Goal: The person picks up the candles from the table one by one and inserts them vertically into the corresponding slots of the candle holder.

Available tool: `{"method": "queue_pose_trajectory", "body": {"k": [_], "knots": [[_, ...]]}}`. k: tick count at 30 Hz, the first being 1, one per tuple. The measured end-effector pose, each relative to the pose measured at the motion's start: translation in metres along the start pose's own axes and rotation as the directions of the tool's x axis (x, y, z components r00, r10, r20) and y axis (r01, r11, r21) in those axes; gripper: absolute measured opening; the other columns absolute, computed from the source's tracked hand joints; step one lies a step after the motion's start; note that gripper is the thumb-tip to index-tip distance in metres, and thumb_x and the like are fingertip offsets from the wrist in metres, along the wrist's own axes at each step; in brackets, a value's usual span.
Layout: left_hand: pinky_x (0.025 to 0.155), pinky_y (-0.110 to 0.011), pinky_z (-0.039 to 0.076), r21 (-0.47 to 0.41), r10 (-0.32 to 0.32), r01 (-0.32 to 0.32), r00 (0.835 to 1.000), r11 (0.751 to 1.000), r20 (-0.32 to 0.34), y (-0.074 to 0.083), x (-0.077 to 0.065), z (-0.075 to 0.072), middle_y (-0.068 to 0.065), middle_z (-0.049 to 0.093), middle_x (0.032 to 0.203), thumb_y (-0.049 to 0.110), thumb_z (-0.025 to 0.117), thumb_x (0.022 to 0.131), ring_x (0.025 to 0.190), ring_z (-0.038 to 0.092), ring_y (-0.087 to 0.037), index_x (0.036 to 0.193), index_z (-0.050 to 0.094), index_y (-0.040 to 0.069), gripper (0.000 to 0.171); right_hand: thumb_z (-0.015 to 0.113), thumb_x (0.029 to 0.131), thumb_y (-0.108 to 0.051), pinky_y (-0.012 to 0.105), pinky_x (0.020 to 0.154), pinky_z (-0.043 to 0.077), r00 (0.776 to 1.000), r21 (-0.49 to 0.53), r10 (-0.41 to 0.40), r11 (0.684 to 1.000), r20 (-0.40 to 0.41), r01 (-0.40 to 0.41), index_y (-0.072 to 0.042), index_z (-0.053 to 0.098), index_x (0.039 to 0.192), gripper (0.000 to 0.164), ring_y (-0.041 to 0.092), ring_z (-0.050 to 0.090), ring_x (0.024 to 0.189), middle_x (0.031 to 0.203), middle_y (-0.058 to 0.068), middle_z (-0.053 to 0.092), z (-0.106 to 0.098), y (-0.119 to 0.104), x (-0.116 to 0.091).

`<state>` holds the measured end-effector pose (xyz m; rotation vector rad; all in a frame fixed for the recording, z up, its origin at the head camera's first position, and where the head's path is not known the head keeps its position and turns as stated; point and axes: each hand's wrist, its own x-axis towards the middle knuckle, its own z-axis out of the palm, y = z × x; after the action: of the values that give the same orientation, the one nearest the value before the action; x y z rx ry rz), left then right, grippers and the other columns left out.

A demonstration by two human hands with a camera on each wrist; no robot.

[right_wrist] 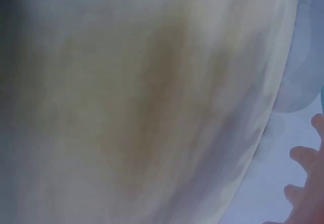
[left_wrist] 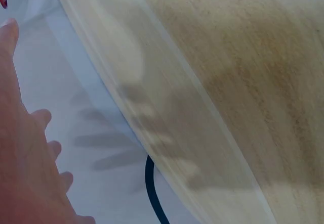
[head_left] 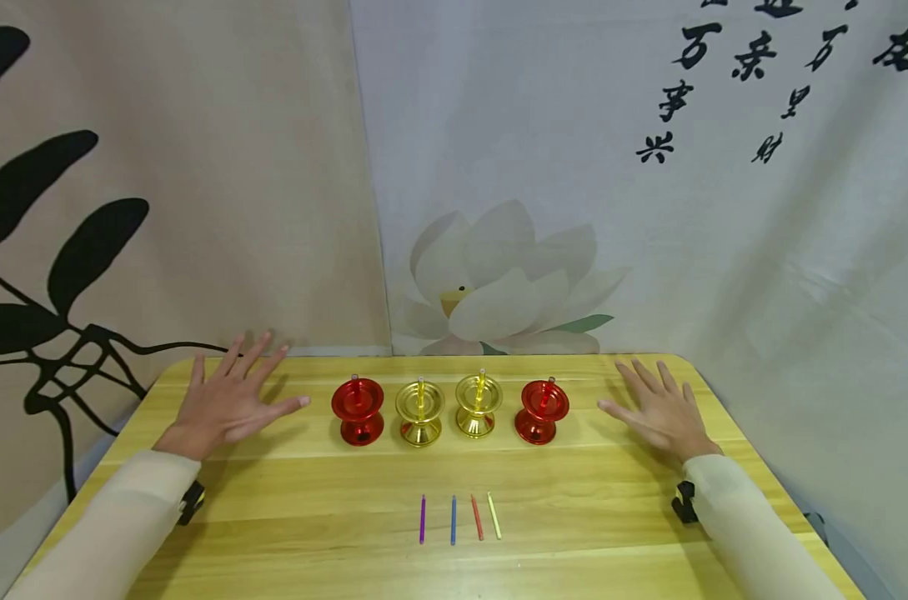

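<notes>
My left hand (head_left: 232,400) is spread with straight fingers over the left part of the wooden table (head_left: 311,517). Over the right part, my right hand (head_left: 662,412) is spread the same way, and neither holds anything. Between them, candle holders stand in a row: a red one (head_left: 362,431) nearest my left hand, two gold ones (head_left: 421,432) (head_left: 475,424), and another red one (head_left: 535,428) nearest my right. Each has a thin upright piece in its dish. In front lie thin candles: purple (head_left: 423,519), blue (head_left: 454,521), red (head_left: 477,517) and pale yellow (head_left: 494,515). Both wrist views show fingers and their shadows.
Behind the table's far edge hangs a cloth backdrop (head_left: 499,125) with a printed lotus (head_left: 506,283), dark leaves (head_left: 97,250) and black characters. Dark wrist bands (head_left: 191,502) (head_left: 684,502) sit at both white sleeves (head_left: 116,517) (head_left: 754,525).
</notes>
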<state>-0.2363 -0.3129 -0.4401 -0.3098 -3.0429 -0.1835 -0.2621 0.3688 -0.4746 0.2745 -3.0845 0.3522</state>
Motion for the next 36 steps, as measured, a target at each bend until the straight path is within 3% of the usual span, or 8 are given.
{"method": "queue_pose_trajectory", "body": {"k": [16,22,28,33,36], "knots": [[0.116,-0.089,-0.001,-0.001,0.035,-0.035,0.999,0.999,-0.032,0.013,-0.029,0.0,-0.02,0.014,0.182,0.083,0.057,0.097,0.163,0.013,-0.055,0.173,0.034,0.012,0.106,0.062,0.103,-0.069,0.091,0.114,0.013,0.992,-0.012,-0.099,0.995,-0.076,0.098,-0.015,0.037,0.173,0.092,0.06,0.016,0.16,0.176,0.023,0.031,-0.005,-0.012,-0.036],[0.117,-0.089,0.004,0.005,0.054,-0.053,0.997,0.999,-0.064,0.026,-0.042,-0.003,-0.019,0.021,0.181,0.083,0.059,0.096,0.162,0.019,-0.054,0.173,0.036,0.013,0.106,0.066,0.101,-0.067,0.088,0.115,0.018,0.985,-0.018,-0.14,0.99,-0.104,0.139,-0.015,0.042,0.17,0.09,0.058,0.019,0.16,0.173,0.024,0.037,-0.004,-0.024,-0.051],[0.12,-0.086,0.001,-0.016,0.066,-0.067,0.994,0.998,-0.084,0.035,-0.053,-0.006,-0.017,0.019,0.182,0.081,0.06,0.097,0.165,0.013,-0.051,0.175,0.033,0.015,0.106,0.071,0.1,-0.063,0.086,0.116,0.023,0.968,-0.007,-0.201,0.979,-0.148,0.202,-0.014,0.049,0.165,0.085,0.058,0.026,0.158,0.169,0.022,0.045,-0.003,-0.042,-0.067],[0.12,-0.086,0.003,-0.025,0.068,-0.07,0.995,0.997,-0.078,0.042,-0.061,-0.006,-0.018,0.021,0.181,0.081,0.061,0.097,0.164,0.015,-0.051,0.175,0.031,0.015,0.107,0.075,0.097,-0.062,0.084,0.115,0.029,0.954,-0.004,-0.245,0.969,-0.172,0.248,-0.012,0.058,0.158,0.08,0.056,0.034,0.155,0.158,0.019,0.057,0.002,-0.059,-0.077],[0.119,-0.086,0.005,-0.057,0.061,-0.064,0.997,0.996,-0.047,0.048,-0.065,-0.005,-0.021,0.025,0.179,0.081,0.061,0.097,0.162,0.019,-0.054,0.174,0.032,0.012,0.108,0.077,0.096,-0.061,0.078,0.113,0.038,0.949,0.004,-0.26,0.964,-0.175,0.265,-0.01,0.066,0.146,0.073,0.052,0.047,0.147,0.145,0.014,0.065,0.006,-0.071,-0.082]]}}
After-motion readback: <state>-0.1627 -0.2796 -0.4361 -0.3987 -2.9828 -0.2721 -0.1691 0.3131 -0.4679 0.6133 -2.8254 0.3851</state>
